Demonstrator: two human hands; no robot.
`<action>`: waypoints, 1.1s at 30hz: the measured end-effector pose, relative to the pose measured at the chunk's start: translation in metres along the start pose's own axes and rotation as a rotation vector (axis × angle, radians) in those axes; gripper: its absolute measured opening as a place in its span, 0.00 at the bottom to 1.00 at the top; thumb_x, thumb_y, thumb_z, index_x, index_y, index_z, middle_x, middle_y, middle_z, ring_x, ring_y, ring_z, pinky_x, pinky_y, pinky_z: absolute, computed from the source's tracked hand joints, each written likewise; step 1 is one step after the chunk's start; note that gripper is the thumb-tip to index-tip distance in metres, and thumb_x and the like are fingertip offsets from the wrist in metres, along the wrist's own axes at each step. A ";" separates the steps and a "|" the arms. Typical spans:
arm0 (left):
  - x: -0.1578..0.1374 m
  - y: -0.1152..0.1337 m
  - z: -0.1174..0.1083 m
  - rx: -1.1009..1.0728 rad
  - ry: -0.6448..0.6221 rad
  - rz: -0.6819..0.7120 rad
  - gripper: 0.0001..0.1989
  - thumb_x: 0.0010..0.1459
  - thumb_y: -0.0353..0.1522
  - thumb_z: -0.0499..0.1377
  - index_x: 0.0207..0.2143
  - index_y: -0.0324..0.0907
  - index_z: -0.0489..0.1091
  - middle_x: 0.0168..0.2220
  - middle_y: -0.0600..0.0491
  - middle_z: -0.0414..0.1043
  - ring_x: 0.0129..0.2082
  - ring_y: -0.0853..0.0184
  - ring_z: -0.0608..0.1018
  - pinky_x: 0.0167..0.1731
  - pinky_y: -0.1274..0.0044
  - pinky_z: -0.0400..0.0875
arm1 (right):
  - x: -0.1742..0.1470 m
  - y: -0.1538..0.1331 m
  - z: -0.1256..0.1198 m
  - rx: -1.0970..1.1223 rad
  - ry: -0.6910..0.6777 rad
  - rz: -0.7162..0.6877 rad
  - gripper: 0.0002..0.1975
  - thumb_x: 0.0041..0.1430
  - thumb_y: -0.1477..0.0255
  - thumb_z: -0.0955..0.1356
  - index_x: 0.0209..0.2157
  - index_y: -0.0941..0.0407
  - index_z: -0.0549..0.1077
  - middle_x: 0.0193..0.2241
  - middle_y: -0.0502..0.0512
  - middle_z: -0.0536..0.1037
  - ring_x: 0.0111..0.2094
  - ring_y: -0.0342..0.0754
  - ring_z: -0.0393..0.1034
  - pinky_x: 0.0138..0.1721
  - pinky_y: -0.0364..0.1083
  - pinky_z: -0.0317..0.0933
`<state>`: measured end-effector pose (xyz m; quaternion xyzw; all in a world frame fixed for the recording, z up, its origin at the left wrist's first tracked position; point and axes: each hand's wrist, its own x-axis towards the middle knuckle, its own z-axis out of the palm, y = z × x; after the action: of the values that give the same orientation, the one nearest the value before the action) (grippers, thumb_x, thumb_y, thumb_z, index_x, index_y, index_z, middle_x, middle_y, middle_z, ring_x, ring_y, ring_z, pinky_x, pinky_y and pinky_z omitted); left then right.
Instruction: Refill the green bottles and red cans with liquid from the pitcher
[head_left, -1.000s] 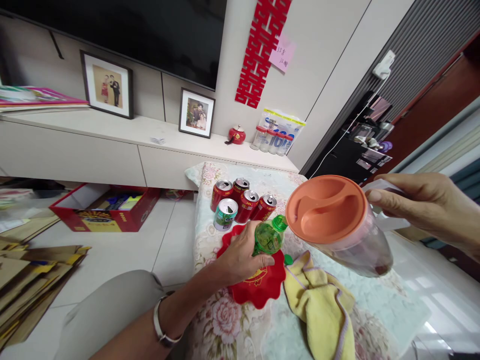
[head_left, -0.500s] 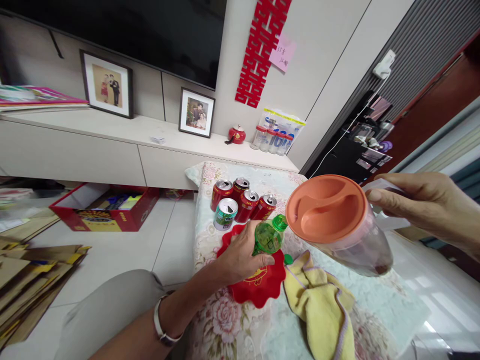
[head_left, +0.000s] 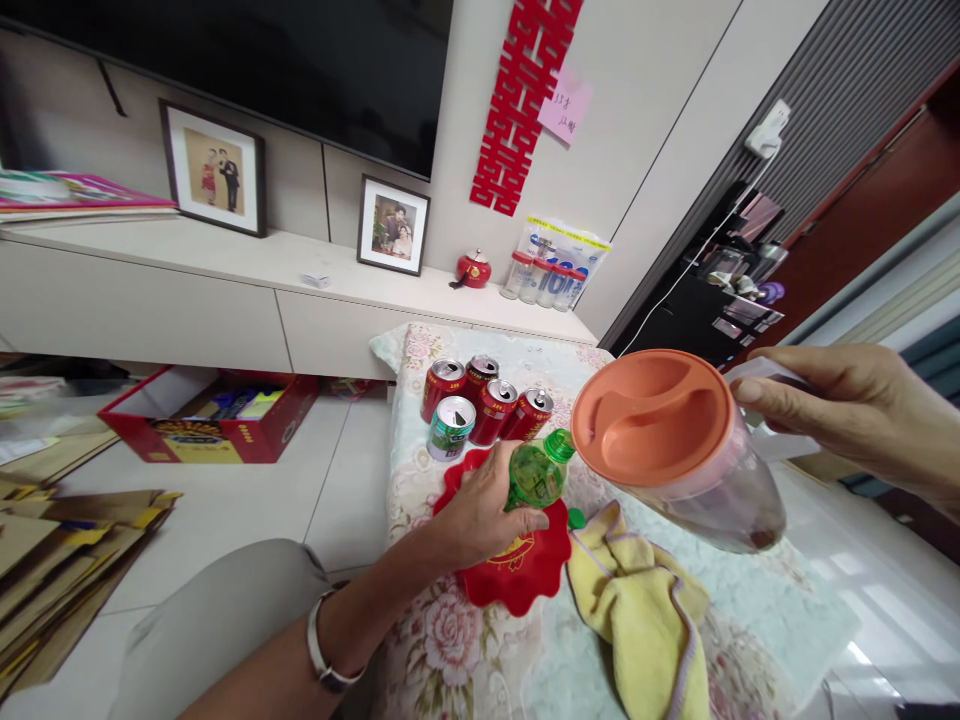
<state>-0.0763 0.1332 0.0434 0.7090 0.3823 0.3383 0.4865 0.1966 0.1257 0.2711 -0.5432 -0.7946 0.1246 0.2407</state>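
My left hand [head_left: 487, 505] is wrapped round a green plastic bottle [head_left: 538, 475], held over a red scalloped tray [head_left: 551, 560]. The bottle's mouth is uncapped and tilts to the right. With my right hand [head_left: 840, 405] I grip the handle of a clear pitcher [head_left: 697, 510] with an orange lid [head_left: 652, 415]. The pitcher leans left, its lid edge close against the bottle's mouth. A little dark matter shows at the pitcher's base. Beside the tray lie a green cap [head_left: 576, 518] and a crumpled yellow towel [head_left: 645, 610].
Several red cans [head_left: 495, 410] and a green can [head_left: 451, 428] stand behind the tray on the floral tablecloth [head_left: 450, 640]. Lidded glass jars [head_left: 536, 282] sit on the long cabinet [head_left: 330, 310]. A red box [head_left: 225, 430] and flattened cardboard [head_left: 67, 580] lie on the floor at left.
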 end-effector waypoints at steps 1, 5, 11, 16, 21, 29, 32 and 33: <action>0.000 0.000 0.000 -0.003 0.003 0.000 0.32 0.55 0.42 0.64 0.56 0.43 0.55 0.59 0.36 0.68 0.61 0.42 0.70 0.60 0.51 0.63 | 0.000 0.000 0.000 0.002 0.001 -0.001 0.25 0.54 0.46 0.74 0.26 0.55 0.81 0.21 0.52 0.73 0.24 0.43 0.62 0.23 0.40 0.57; 0.000 0.000 0.000 0.000 0.010 -0.001 0.33 0.55 0.42 0.64 0.57 0.42 0.55 0.59 0.36 0.68 0.61 0.42 0.71 0.60 0.51 0.62 | 0.000 0.000 0.000 0.004 -0.005 -0.004 0.25 0.55 0.46 0.74 0.26 0.55 0.81 0.21 0.52 0.73 0.24 0.43 0.62 0.23 0.40 0.57; 0.000 0.002 0.000 -0.001 0.007 -0.027 0.33 0.54 0.42 0.64 0.58 0.42 0.55 0.59 0.36 0.68 0.62 0.40 0.69 0.60 0.50 0.63 | 0.001 0.002 -0.001 -0.014 0.008 -0.019 0.25 0.56 0.45 0.73 0.26 0.55 0.81 0.21 0.53 0.73 0.23 0.43 0.62 0.22 0.40 0.57; 0.000 0.001 0.001 -0.003 0.004 -0.010 0.33 0.54 0.43 0.63 0.57 0.43 0.55 0.60 0.36 0.67 0.62 0.42 0.70 0.61 0.51 0.62 | 0.001 0.001 -0.001 -0.019 0.005 -0.024 0.25 0.56 0.45 0.73 0.26 0.55 0.81 0.20 0.52 0.72 0.23 0.43 0.61 0.22 0.40 0.56; 0.000 -0.001 0.001 -0.005 0.000 -0.004 0.33 0.54 0.43 0.63 0.57 0.43 0.55 0.59 0.37 0.67 0.62 0.41 0.69 0.59 0.53 0.63 | 0.002 0.001 0.000 -0.019 -0.002 -0.023 0.25 0.56 0.45 0.73 0.27 0.55 0.81 0.21 0.53 0.73 0.23 0.43 0.62 0.22 0.40 0.57; -0.001 0.001 0.001 -0.004 -0.008 -0.011 0.34 0.54 0.45 0.62 0.57 0.42 0.54 0.59 0.35 0.67 0.62 0.40 0.69 0.59 0.51 0.62 | 0.001 0.001 -0.001 -0.011 -0.003 -0.020 0.25 0.56 0.45 0.73 0.26 0.55 0.81 0.20 0.52 0.71 0.22 0.43 0.61 0.21 0.40 0.55; -0.001 0.000 0.001 -0.003 -0.004 -0.011 0.33 0.53 0.45 0.62 0.56 0.42 0.54 0.58 0.35 0.67 0.61 0.41 0.69 0.59 0.51 0.61 | 0.001 0.000 -0.001 -0.013 -0.004 -0.019 0.25 0.55 0.45 0.74 0.26 0.55 0.81 0.20 0.52 0.72 0.23 0.43 0.61 0.21 0.40 0.56; 0.000 0.000 0.001 -0.005 -0.001 -0.007 0.33 0.53 0.45 0.62 0.56 0.42 0.54 0.58 0.36 0.67 0.60 0.41 0.70 0.59 0.51 0.61 | 0.001 0.001 -0.001 -0.013 -0.003 -0.017 0.25 0.55 0.45 0.74 0.26 0.55 0.81 0.20 0.52 0.72 0.23 0.43 0.62 0.22 0.40 0.56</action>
<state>-0.0753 0.1323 0.0427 0.7068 0.3837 0.3371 0.4895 0.1974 0.1264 0.2720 -0.5380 -0.8003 0.1183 0.2367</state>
